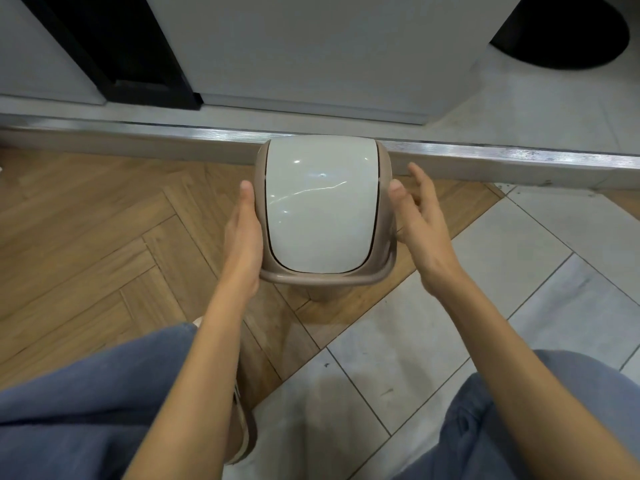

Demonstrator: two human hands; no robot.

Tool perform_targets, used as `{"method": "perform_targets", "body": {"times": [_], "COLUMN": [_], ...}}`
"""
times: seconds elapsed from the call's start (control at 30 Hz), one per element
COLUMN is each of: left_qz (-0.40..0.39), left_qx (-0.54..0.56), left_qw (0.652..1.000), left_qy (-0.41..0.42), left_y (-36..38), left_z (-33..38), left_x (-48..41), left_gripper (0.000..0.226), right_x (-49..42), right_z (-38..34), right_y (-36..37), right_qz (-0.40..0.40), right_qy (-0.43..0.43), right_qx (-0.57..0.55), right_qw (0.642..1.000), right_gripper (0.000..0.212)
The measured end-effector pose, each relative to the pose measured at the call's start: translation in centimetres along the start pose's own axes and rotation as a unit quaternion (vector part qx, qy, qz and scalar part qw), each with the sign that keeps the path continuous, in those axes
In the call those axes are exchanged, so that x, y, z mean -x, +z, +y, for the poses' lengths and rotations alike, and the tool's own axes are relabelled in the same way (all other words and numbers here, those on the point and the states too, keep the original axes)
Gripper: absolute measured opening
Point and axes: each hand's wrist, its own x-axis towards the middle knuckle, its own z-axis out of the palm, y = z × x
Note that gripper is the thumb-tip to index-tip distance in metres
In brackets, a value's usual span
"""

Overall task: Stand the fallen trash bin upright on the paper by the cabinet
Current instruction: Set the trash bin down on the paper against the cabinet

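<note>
On the left, wooden floorboards [86, 230] in a herringbone pattern ran up to a metal threshold strip [485, 152] that crossed the whole view. Beyond the strip stood a pale cabinet [311, 46] with a dark gap [114, 46] beside it. The left hand [244, 237] lay flat against the left side of the trash bin [323, 206], thumb up along the rim, pressing on it rather than curled around it. The bin stood upright on the wooden floor just in front of the strip, seen from above: a brown rim framing a glossy white swing lid [322, 202]. No sheet of paper could be made out under it. The right hand [424, 223] was spread loosely by the bin's right side, fingers apart; only the thumb seemed to touch the rim, and whether it gripped could not be told. Farther right, pale floor tiles [554, 271] met the wood. A dark round object [561, 32] sat at the upper right. Blue trouser legs [69, 410] filled the bottom corners.
</note>
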Motion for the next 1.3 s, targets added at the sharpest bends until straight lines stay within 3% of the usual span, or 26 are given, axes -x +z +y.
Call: {"method": "perform_targets", "body": {"times": [0.1,0.17,0.27,0.43,0.53,1.03,1.3], "left_qz": [0.027,0.057,0.104,0.125,0.121,0.108,0.101], "left_qx": [0.022,0.043,0.065,0.070,0.070,-0.031,-0.053], "left_qw": [0.999,0.997,0.991,0.985,0.983,0.987,0.986], "left_qy": [0.021,0.035,0.046,0.095,0.115,0.114,0.122], "left_y": [0.6,1.0,1.6,2.4,2.4,4.1,5.1], "left_z": [-1.3,-1.5,-1.1,-0.1,0.5,4.9,6.2], "left_x": [0.5,0.4,0.1,-1.0,-2.6,-8.6,-12.2], "left_gripper": [0.095,0.096,0.084,0.046,0.056,0.041,0.053], "right_x": [0.8,0.6,-0.2,-2.3,-3.9,-10.7,-14.1], "right_z": [0.1,0.2,0.1,-0.2,-0.5,-2.5,-3.2], "right_y": [2.0,2.8,3.4,5.1,6.0,8.3,9.0], "right_qz": [-0.032,-0.026,-0.001,0.050,0.070,0.107,0.122], "right_qy": [-0.008,-0.009,-0.003,-0.035,-0.040,-0.020,-0.022], "right_qx": [0.005,0.004,-0.006,-0.008,-0.006,-0.010,0.005], "right_qw": [0.999,1.000,1.000,0.998,0.997,0.994,0.992], "right_gripper": [0.070,0.069,0.069,0.066,0.068,0.061,0.061]}}
